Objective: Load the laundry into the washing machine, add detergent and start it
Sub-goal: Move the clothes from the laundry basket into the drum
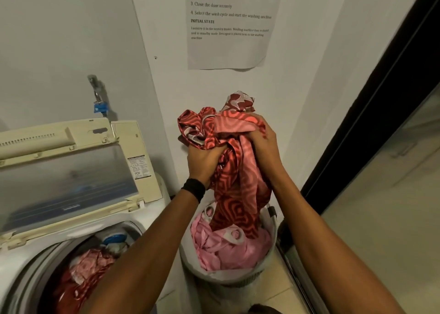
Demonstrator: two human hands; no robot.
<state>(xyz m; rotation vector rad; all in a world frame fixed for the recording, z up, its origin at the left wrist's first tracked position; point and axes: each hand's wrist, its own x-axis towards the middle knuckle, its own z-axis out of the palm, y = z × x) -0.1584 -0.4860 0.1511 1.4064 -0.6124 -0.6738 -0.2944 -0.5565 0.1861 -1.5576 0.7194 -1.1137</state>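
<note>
A red patterned cloth [238, 170] is bunched up in the air above the laundry basket [228, 279], its tail still hanging down into the basket. My left hand [202, 163] grips the bundle from the left and my right hand [264, 144] grips it from the right. Pink laundry [228, 249] lies in the basket below. The top-loading washing machine [28, 261] stands at the lower left with its lid [69, 180] raised. Red and pink clothes [81, 275] lie in its drum.
The basket stands on the floor between the washer and a dark door frame [371, 123] on the right. A tap with a blue fitting [100, 106] sticks out of the wall above the washer. A printed instruction sheet [231, 25] hangs on the wall.
</note>
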